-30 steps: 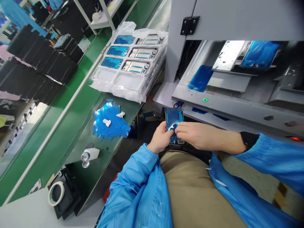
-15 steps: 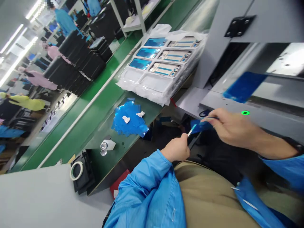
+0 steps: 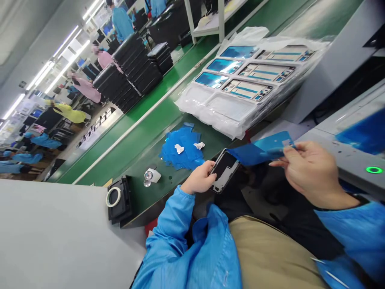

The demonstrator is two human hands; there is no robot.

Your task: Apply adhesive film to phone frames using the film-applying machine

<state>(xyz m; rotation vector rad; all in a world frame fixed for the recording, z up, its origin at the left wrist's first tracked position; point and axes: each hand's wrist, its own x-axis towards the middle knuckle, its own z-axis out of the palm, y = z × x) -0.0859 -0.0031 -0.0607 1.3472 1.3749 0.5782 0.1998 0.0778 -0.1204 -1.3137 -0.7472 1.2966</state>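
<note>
My left hand (image 3: 200,178) is closed around the edge of a phone frame (image 3: 224,170), dark with a grey panel, held tilted just past the bench edge. In my right hand (image 3: 309,172), thumb and fingers pinch the far end of a translucent blue protective film (image 3: 255,150). The film stretches leftward to the frame's upper end; whether it still sticks there I cannot tell. Beyond my left hand lies a pile of blue films (image 3: 189,138) with two crumpled white scraps (image 3: 179,149) on top.
A white plastic tray (image 3: 195,98) with several phone frames in its pockets stands on the green bench. At right is a grey machine with a green-lit button (image 3: 374,170). Black trays (image 3: 126,202), a tape roll (image 3: 107,198) and a small white container (image 3: 155,175) sit at left. People work far behind.
My right hand has drawn the blue film out to the right, so it is now spread long. The phone frame has turned its face toward me. The view has shifted right.
</note>
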